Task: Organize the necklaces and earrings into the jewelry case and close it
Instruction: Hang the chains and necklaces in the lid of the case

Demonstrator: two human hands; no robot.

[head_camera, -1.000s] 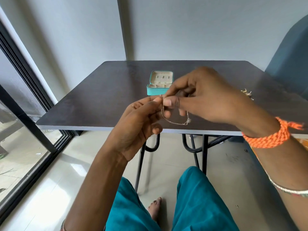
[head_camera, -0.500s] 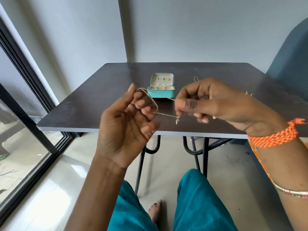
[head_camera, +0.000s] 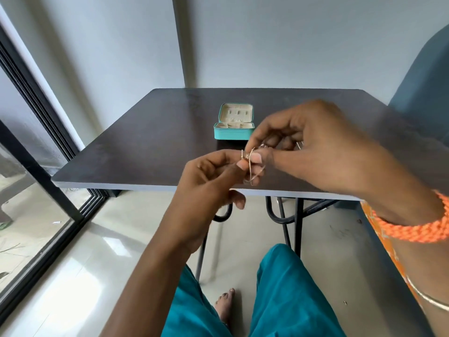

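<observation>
Both hands raised in front of the near edge of the dark table (head_camera: pixel 150 152), fingertips meeting over it. Left hand (head_camera: pixel 209 188) curled, thumb and forefinger pinching a thin gold necklace (head_camera: pixel 254 175) at its upper end. Right hand (head_camera: pixel 308 144) also curled, thumb and forefinger pinching the same chain right beside the left fingertips, the 2 thumbs nearly touching. Short loop of chain hanging below the pinch, just above the table's near edge; remaining length bunched between the fingers and too blurred to trace. Small bright metal piece showing between the right hand's fingers (head_camera: pixel 300 144), unclear whether part of the chain or something else.

Jewelry case (head_camera: pixel 233 133) lying open on the table, about midway between the left and right edges and nearer the far edge than the near one, well apart from the hands. Teal outside, cream lining. Lid tipped back towards the far edge, a row of small slots in its lining; tray below split into small compartments, contents too small to make out.

Orange braided band (head_camera: pixel 418 229) around the right wrist, thin pale bangle (head_camera: pixel 427 299) further up that forearm. Teal trousers (head_camera: pixel 291 293) and 1 bare foot (head_camera: pixel 224 305) below the table, on a pale glossy floor. Dark-framed glass door (head_camera: pixel 36 181) along the left side, grey wall behind the far edge.
</observation>
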